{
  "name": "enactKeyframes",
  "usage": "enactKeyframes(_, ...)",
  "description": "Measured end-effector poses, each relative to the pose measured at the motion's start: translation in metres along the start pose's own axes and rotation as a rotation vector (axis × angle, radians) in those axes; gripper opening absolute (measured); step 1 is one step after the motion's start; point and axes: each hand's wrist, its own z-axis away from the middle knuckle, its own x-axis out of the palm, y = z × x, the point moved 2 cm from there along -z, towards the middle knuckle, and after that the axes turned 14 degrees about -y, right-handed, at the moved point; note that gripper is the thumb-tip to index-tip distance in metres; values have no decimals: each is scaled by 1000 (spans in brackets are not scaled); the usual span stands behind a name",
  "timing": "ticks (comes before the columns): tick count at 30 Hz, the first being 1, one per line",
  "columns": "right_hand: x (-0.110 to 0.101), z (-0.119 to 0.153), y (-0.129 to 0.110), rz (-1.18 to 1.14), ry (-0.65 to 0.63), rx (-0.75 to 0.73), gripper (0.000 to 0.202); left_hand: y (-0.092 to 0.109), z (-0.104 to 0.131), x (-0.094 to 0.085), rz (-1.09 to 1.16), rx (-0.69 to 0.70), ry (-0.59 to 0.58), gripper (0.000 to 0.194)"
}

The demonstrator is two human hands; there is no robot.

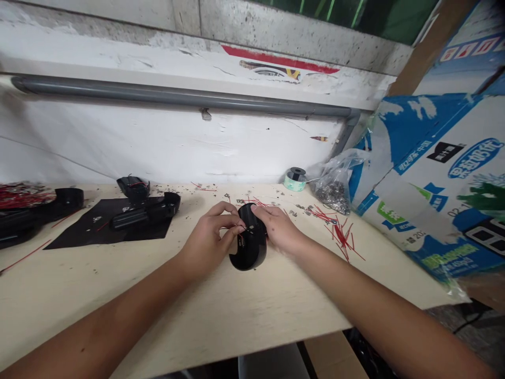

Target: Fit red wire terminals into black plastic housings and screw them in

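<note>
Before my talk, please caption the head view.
Right hand holds curved, glossy black plastic part; left hand works at it.

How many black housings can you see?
At least 4: the held housing in the right hand, a front housing and a back housing at the black sheet, and a far-left housing, where overlap may hide more.

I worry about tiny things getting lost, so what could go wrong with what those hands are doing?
The left hand seems to pinch a thin wire at the black part; something that fine might slip free. The right hand grips the black part near its upper end, so it could drop if that hold loosens. Loose red wires lie close to the right forearm, so a sideways move might scatter them.
</note>
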Motion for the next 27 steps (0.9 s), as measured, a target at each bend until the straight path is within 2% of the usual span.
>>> enactKeyframes(3,4,0,1,-190,-7,38,40,0,0,0,-52,30,0,19)
enactKeyframes(6,7,1,0,-353,-9,85,32,-1,0,-1,-11,14,13,17)
enactKeyframes(9,10,2,-2,-415,-2,111,30,-3,0,0,39,-12,10,16)
enactKeyframes(13,9,2,-3,-317,22,61,38,-6,-1,1,98,-23,23,15)
enactKeyframes(16,6,3,-7,-44,49,-52,46,-8,-1,2,135,-26,45,13)
enactKeyframes(19,3,3,-8,188,79,-109,51,-6,-1,1,53,9,27,14)
enactKeyframes(24,3,1,-4,63,47,-66,48,2,2,-4,-125,75,7,21)
enactKeyframes(27,5,3,-6,163,51,-71,49,3,2,-5,-199,116,-76,23)
